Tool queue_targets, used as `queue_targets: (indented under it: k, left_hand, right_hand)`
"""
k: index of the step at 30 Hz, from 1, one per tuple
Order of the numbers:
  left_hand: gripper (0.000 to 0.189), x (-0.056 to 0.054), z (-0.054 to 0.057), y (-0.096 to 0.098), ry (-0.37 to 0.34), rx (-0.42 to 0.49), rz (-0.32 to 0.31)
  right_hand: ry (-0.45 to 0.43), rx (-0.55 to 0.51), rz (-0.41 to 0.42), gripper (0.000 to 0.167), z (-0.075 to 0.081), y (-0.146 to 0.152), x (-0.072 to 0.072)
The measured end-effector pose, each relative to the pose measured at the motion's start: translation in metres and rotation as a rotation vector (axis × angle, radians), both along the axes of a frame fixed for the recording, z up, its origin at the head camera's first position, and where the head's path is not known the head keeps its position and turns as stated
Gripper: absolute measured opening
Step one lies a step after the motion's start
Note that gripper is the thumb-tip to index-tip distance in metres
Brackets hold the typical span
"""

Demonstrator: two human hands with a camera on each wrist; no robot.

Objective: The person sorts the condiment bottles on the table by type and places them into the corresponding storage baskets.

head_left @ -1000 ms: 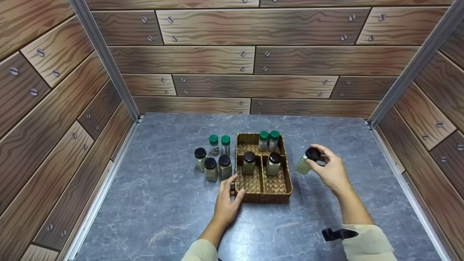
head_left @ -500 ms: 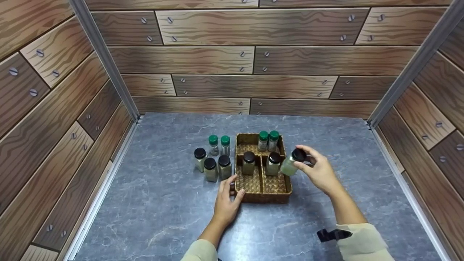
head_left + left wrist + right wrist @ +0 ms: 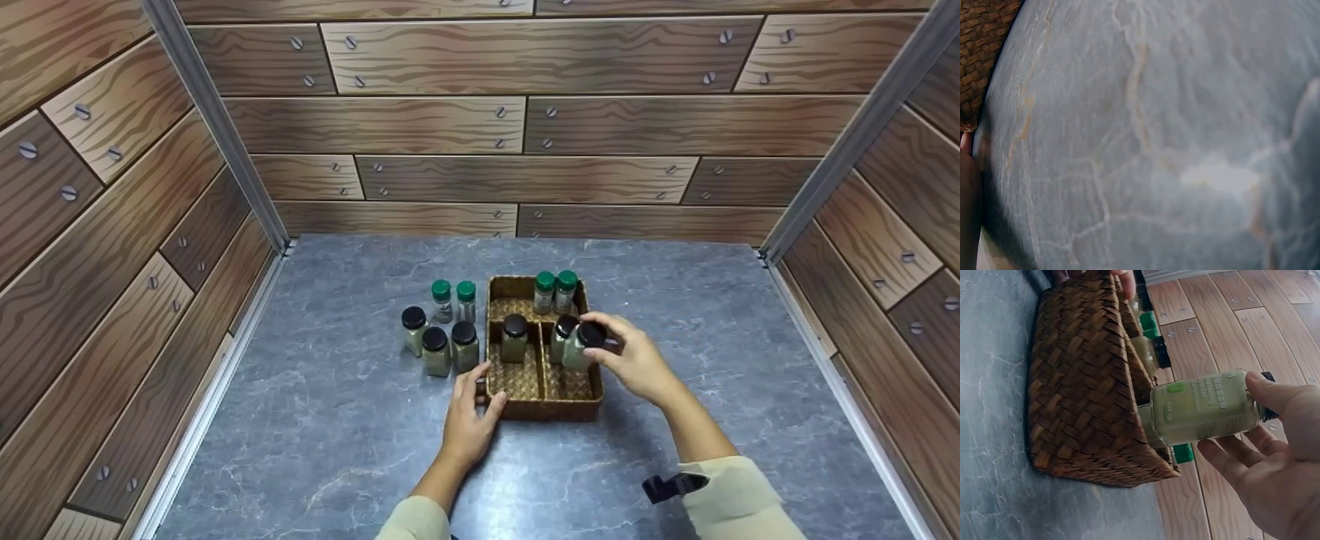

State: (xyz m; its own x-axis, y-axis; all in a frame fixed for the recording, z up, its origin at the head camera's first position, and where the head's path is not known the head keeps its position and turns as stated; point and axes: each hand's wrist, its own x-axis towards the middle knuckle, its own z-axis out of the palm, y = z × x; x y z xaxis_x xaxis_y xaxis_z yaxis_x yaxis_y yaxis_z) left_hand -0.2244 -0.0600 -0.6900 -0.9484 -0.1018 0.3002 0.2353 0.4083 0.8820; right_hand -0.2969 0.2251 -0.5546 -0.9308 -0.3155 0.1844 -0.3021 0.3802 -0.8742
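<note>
We log a black-capped jar [image 3: 1204, 409] clamped near its cap in our right hand [image 3: 634, 364], at the near-right compartment of the woven basket [image 3: 551, 410]. Just left of this grip: a second jar [image 3: 559, 351]; farther left, our left hand [image 3: 470, 421] gripping the basket's near-left corner, then three loose jars [image 3: 436, 361] and two green-capped bottles [image 3: 466, 304] beyond.

And it's coarse woven wicker on this basket [image 3: 1078, 382], faintly shiny along the strands! Smooth, clear jar [image 3: 1204, 410], glassy-looking; its black cap [image 3: 591, 334] looks plastic, as do 4 green caps [image 3: 544, 280]. Smooth marbled surface [image 3: 300, 450] gleaming, wood-patterned walls [image 3: 427, 124], dull metal posts [image 3: 855, 135], matt cloth sleeves [image 3: 739, 499].
</note>
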Motion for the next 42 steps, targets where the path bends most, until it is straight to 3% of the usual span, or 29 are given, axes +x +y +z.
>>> queue_targets:
  k: [8, 14, 26, 33, 42]
  left_hand:
    - [0.055, 0.000, 0.000, 0.001, -0.001, -0.001, 0.005]
    - [0.056, 0.000, -0.001, 0.001, 0.007, 0.015, -0.007]
    - [0.057, -0.001, 0.001, -0.001, -0.001, 0.032, -0.036]
    - [0.057, 0.001, 0.004, 0.000, -0.020, 0.000, -0.020]
    - [0.056, 0.000, 0.003, -0.001, 0.005, 0.025, -0.026]
  right_hand:
    - [0.026, 0.103, 0.015, 0.053, -0.013, -0.007, -0.003]
    - [0.045, 0.113, 0.047, 0.053, -0.022, -0.009, -0.007]
    - [0.075, 0.196, 0.015, 0.056, -0.029, -0.014, -0.013]
    - [0.070, 0.197, 0.027, 0.055, -0.032, -0.018, -0.016]
    - [0.105, 0.242, 0.024, 0.053, -0.036, -0.017, -0.019]
